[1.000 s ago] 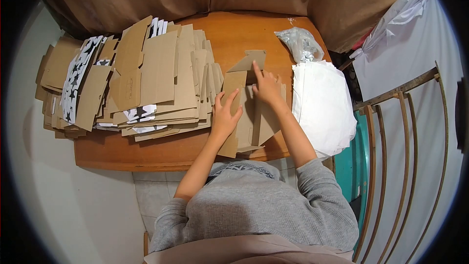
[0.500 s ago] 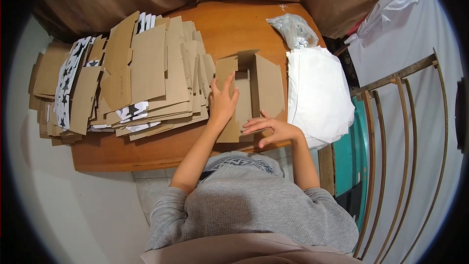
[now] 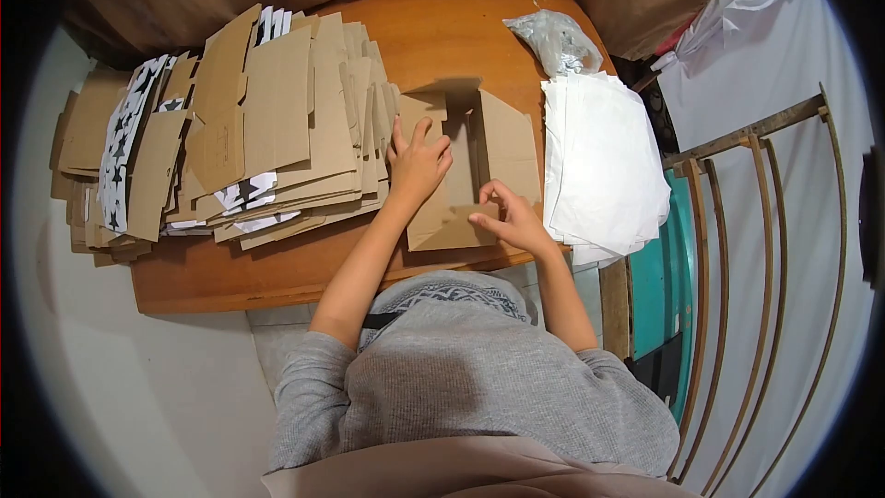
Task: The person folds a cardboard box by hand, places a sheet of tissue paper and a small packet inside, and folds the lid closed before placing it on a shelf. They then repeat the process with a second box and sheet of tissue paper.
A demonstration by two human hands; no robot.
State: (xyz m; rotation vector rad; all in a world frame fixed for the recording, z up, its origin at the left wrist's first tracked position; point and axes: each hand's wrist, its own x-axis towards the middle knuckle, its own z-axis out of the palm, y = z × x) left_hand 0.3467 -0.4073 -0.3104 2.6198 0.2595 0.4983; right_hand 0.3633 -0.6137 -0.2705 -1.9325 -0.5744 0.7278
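Observation:
An open cardboard box [image 3: 512, 152] with its flaps spread stands on the wooden table in front of me. My left hand [image 3: 419, 164] rests on the box's left flap, fingers apart and partly bent. At the near right of the box is my right hand [image 3: 514, 221], its thumb and forefinger curved with a gap between them. Nothing shows in either hand. The inside of the box is partly in shadow.
Stacked flat cardboard pieces [image 3: 277, 111], some with black-and-white star patterns, cover the left of the wooden table [image 3: 433, 28]. White sheets [image 3: 604, 166] lie at the right below a clear plastic bag [image 3: 558, 41]. A wooden rack [image 3: 705, 314] stands farther right.
My left hand has shifted slightly left and its fingers have bent more. My right hand has turned upward, moving up and right, with its fingers curled. The view has shifted a little.

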